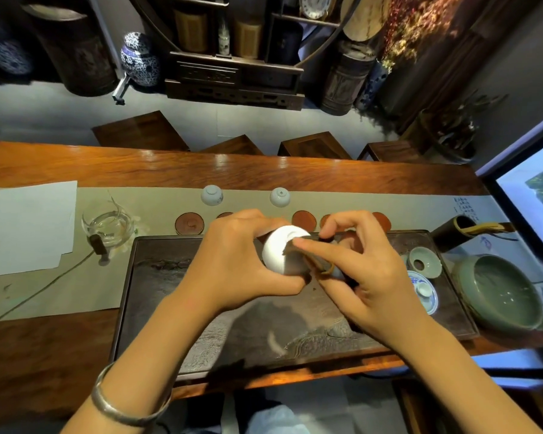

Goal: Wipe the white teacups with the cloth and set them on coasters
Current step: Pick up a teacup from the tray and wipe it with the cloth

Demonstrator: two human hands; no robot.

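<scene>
Above dark tray (157, 308): left hand (235, 261) gripping white teacup (278, 250) tilted on its side; right hand (367, 270) pinching dark cloth (318, 261) against cup. Beyond: row of coasters (189, 223). Farther: two teacups (211, 194) upside down on surface.

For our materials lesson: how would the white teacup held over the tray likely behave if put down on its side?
The white teacup looks glazed and smooth, so probably slippery. Its rounded wall suggests it would roll. It seems thin ceramic, likely fragile against the dark tray. The left hand grips it while the right hand wipes.
</scene>
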